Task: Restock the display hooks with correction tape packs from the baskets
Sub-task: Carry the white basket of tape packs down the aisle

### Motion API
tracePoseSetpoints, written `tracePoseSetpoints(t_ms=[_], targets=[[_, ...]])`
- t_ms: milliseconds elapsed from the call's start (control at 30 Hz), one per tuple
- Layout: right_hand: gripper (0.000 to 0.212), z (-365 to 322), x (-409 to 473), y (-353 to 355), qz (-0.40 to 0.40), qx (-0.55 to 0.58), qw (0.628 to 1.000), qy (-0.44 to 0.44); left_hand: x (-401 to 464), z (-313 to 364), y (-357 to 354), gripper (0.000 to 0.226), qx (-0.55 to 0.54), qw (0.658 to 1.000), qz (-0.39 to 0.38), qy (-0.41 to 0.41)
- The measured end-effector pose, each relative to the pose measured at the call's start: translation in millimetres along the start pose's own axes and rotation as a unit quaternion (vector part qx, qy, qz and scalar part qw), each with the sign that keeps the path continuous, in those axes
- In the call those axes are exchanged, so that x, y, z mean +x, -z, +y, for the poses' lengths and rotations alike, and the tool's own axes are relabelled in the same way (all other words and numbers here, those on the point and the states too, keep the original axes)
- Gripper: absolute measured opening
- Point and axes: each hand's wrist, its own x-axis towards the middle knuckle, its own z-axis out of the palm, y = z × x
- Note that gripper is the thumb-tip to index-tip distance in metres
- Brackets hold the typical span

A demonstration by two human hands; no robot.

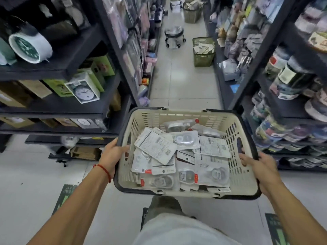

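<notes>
My left hand (113, 152) and right hand (260, 167) each curl a grip over the cream slotted plastic basket (244, 175) rims; white carded correction tape packs (155, 145) lie jumbled inside.

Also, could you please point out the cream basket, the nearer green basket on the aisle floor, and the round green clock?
cream basket (242, 181): head view, bare inner right wall.
green basket (203, 58): head view, front wall.
round green clock (26, 47): head view, dial face.
</notes>
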Motion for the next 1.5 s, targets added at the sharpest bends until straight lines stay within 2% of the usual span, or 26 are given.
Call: tracePoseSetpoints(t_ms=[200,300,467,667,833,967,1133,1233,1500], targets=[[0.015,-109,165,-81,0.002,-0.034,0.999,0.012,180,89,-58,0.034,-0.024,1.0,-0.005,0.012],[0.015,-164,236,-123,0.04,-0.048,0.998,0.008,275,143,-86,0.031,-0.033,0.999,-0.023,0.032],[0.015,-254,366,-185,0.061,-0.065,0.996,0.012,418,242,-136,0.035,-0.034,0.998,-0.04,0.041],[0.032,-347,542,-254,0.032,-0.024,0.999,0.014,580,357,-202,0.029,0.001,0.999,-0.023,0.04],[0.015,-428,709,-302,0.014,-0.019,1.0,0.019,705,460,-272,0.032,0.008,0.999,0.004,0.033],[0.014,-514,824,-341,0.006,-0.02,1.0,0.012,799,550,-318,0.031,0.008,0.999,0.023,0.032],[0.019,-619,945,-404,0.009,-0.025,0.999,0.031,930,647,-364,0.03,-0.019,1.0,0.011,0.022],[0.014,-670,1018,-446,0.013,-0.031,0.999,0.032,1022,699,-390,0.029,-0.023,0.999,-0.015,0.028],[0.015,-800,1192,-548,0.077,-0.034,0.996,0.032,1248,852,-458,0.022,-0.001,0.996,-0.061,0.064]])
